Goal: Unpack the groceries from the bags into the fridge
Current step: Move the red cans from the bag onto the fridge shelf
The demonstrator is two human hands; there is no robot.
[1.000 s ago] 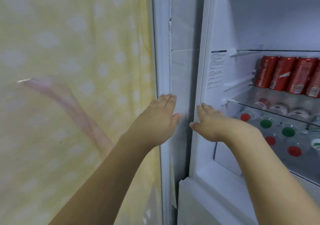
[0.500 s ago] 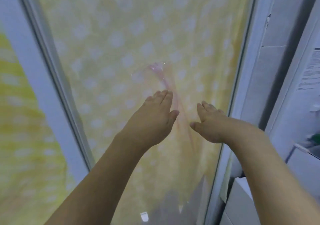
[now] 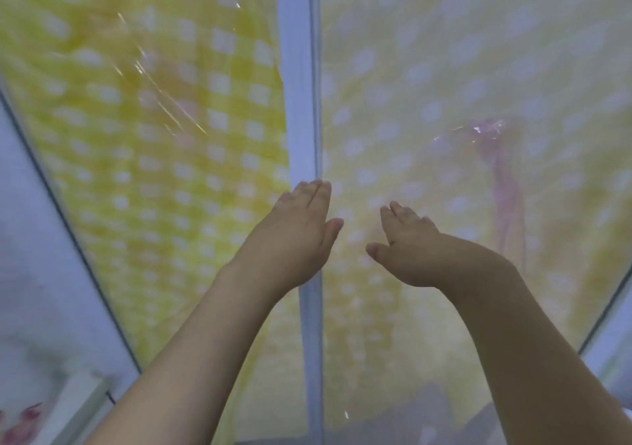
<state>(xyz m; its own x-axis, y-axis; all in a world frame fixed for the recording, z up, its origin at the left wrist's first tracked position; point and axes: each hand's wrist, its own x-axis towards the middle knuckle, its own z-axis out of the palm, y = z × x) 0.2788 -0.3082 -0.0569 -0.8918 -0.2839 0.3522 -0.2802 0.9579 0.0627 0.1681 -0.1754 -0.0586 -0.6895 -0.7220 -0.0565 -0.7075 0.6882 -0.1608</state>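
Both my hands are stretched out in front of me and hold nothing. My left hand (image 3: 294, 236) is flat with its fingers together, over a white window post (image 3: 297, 78). My right hand (image 3: 407, 246) is beside it, palm down, fingers loosely spread. No fridge and no grocery bags are in view. The picture is blurred from motion.
A yellow checked curtain (image 3: 164, 143) hangs behind the left pane. The right pane (image 3: 444, 68) looks frosted, with a pale yellow dotted pattern and a pink streak (image 3: 502, 184). White frame parts (image 3: 37, 239) run along the left edge, another white frame part at the lower right.
The view has swung left: the open fridge with red cans and bottles has left the frame, and the window now fills it. My hands keep the same pose.
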